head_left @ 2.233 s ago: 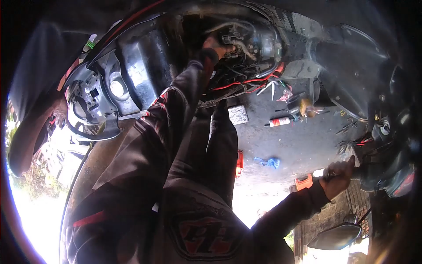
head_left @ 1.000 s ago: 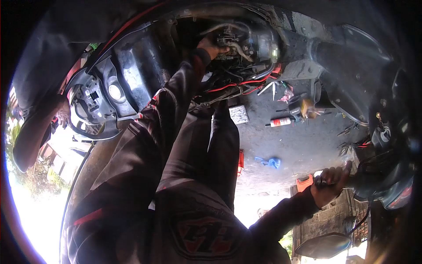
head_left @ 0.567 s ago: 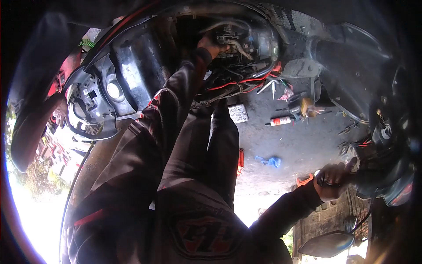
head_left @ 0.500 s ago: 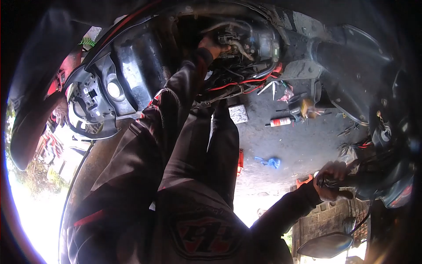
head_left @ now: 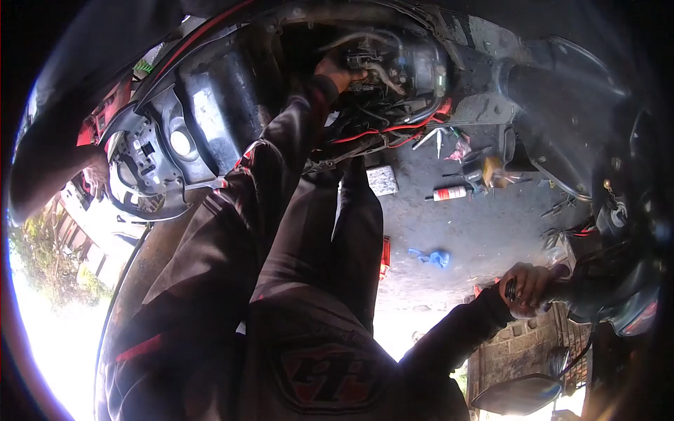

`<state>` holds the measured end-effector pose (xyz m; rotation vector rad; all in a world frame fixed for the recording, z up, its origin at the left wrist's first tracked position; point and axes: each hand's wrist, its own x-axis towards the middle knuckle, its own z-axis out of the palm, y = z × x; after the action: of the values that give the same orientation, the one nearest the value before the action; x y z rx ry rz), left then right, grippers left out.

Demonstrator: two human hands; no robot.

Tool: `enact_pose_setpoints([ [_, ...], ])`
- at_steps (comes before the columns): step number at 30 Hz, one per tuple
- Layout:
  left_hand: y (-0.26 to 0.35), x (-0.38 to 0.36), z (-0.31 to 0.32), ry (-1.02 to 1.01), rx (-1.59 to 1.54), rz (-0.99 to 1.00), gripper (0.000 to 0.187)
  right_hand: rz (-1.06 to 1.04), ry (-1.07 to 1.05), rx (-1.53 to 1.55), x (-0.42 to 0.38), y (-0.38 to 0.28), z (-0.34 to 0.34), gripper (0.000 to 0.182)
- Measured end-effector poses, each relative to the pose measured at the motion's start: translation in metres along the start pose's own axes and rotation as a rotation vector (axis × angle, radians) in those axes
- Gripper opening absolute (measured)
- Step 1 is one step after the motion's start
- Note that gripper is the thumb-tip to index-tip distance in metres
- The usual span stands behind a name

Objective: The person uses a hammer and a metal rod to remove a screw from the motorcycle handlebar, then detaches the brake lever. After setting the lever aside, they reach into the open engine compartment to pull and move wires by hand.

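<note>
Scooter (head_left: 562, 81) stretches crosswise, pointing right.

The scooter (head_left: 547, 91) stretches across the top of the view, with the rear rail (head_left: 116, 205) at its left end, the engine (head_left: 382, 70) in the middle and the handlebar (head_left: 579, 284) at the right, the mirror (head_left: 517, 395) below. On the floor (head_left: 491, 235) lie a block (head_left: 382, 180), a bottle (head_left: 449, 193) to its right — and a cloth (head_left: 430, 257) below the bottle, nearer the wearer.
</note>
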<state>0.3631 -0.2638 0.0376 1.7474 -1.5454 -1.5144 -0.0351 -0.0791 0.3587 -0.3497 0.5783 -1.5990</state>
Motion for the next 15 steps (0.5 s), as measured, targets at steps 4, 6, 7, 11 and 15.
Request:
enact_pose_setpoints([
  [4,0.0,-0.007,0.001,0.057,-0.157,-0.043,0.069,-0.07,0.276,-0.158,-0.001,0.006,0.024,0.037],
  [6,0.019,-0.017,-0.001,0.074,-0.201,-0.051,0.069,-0.101,0.406,-0.211,-0.003,0.006,0.032,0.038],
  [7,0.025,-0.02,-0.001,0.092,-0.249,-0.062,0.07,-0.129,0.536,-0.267,-0.004,0.006,0.036,0.04],
  [11,0.014,-0.017,0.0,0.043,-0.231,-0.057,0.074,-0.041,0.796,-0.619,0.002,0.004,0.053,0.036],
  [15,0.012,-0.016,0.002,0.032,-0.285,-0.002,0.074,-0.116,1.296,-1.06,0.021,0.027,0.072,0.026],
])
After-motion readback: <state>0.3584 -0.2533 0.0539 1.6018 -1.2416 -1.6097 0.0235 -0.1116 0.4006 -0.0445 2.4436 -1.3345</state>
